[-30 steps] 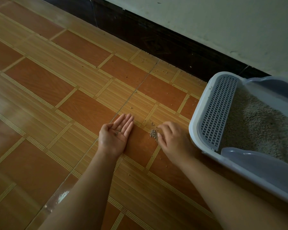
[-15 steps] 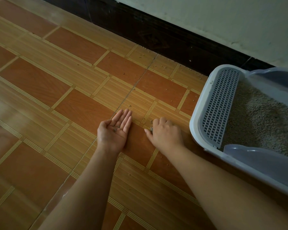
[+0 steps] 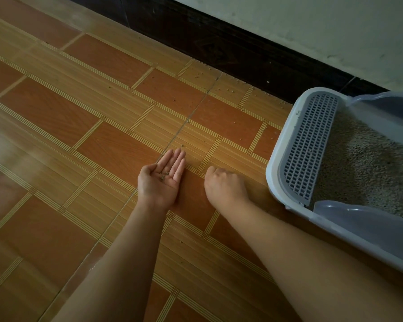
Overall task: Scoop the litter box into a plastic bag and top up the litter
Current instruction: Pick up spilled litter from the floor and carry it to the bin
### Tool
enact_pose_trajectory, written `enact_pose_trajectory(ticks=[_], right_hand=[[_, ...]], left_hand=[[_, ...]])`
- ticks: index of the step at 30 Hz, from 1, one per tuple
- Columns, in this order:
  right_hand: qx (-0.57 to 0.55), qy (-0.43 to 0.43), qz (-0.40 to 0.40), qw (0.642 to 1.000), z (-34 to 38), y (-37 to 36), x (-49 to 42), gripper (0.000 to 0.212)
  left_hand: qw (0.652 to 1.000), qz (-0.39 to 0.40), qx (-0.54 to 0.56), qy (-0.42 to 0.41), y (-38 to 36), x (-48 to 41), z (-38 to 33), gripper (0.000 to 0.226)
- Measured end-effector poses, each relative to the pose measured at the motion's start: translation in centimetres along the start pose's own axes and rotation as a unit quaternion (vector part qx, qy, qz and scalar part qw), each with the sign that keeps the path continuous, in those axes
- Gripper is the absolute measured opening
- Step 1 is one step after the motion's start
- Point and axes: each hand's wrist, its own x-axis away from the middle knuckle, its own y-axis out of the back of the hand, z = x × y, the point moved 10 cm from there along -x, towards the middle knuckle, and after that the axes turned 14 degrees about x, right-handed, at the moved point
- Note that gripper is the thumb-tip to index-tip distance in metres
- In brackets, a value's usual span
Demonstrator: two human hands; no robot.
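Tiled floor [image 3: 102, 126], stray grains upper centre. Left hand [image 3: 159, 180] cupped open, holding grains; right hand [image 3: 223, 184] curled, perhaps gathering. Litter box [image 3: 275, 159] unscooped; no bag visible.

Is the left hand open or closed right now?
Open: the left hand lies palm up on the floor, fingers straight, a few litter grains in it.

- One view only: your head camera, wide-angle, looking forward and down at the floor [image 3: 84, 126].
- Close range; your forearms enter from the bottom edge.
- Wall [image 3: 312, 26] runs along the top.
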Motion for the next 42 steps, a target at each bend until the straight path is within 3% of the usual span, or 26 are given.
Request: enact_pose_trajectory(ticks=[4,7,10,13,19,23,28,32,33,35,37,40,42], right_hand=[[0.030,0.001,0.048,0.998,0.1,-0.9,0.3,0.021],[0.001,-0.037,0.013,0.999,-0.5,-0.9,-0.1,0.036],[-0.012,0.014,0.006,1.000,0.7,-0.8,0.1,0.036],[0.023,-0.014,0.038,0.999,0.2,-0.7,0.1,0.031],[0.006,0.044,0.049,0.998,1.4,-0.1,0.5,0.025],[0.001,0.028,0.054,0.998,0.8,0.5,0.8,0.012],[-0.043,0.065,0.030,0.996,1.1,0.3,1.1,0.030],[-0.149,0.003,0.115,0.982,-0.5,-1.2,1.4,0.021],[-0.233,-0.034,0.134,0.962,-1.3,-1.6,1.6,0.021],[-0.439,-0.119,0.176,0.873,-2.3,-2.7,2.2,0.035],[-0.635,-0.204,0.190,0.720,-2.7,-3.6,3.0,0.037],[-0.845,-0.244,0.193,0.435,-2.0,-3.0,3.8,0.034],[-0.902,-0.217,0.190,0.322,-1.7,-2.1,3.6,0.034]], left_hand=[[1.000,-0.002,-0.010,-0.002,0.1,0.1,-0.1,0.046],[1.000,0.001,-0.014,-0.002,0.0,-0.1,-0.1,0.046],[1.000,0.000,-0.013,-0.003,0.0,-0.2,-0.1,0.046],[1.000,0.000,-0.013,-0.003,0.0,-0.2,0.0,0.046],[1.000,0.002,-0.019,-0.002,0.1,-0.2,-0.1,0.046],[1.000,0.002,-0.024,-0.001,0.2,-0.1,-0.2,0.046],[1.000,-0.001,-0.024,-0.003,0.6,0.2,-0.3,0.046],[1.000,-0.001,-0.017,-0.005,0.6,0.7,-0.4,0.046],[1.000,-0.001,-0.016,-0.005,0.6,0.8,-0.4,0.046],[1.000,0.002,-0.015,-0.005,0.4,1.1,-0.4,0.046],[1.000,0.006,-0.012,-0.003,0.0,1.3,-0.4,0.046],[1.000,0.010,-0.014,-0.004,-0.4,1.6,-0.4,0.046],[1.000,0.013,-0.015,-0.005,-0.6,1.8,-0.5,0.046]])
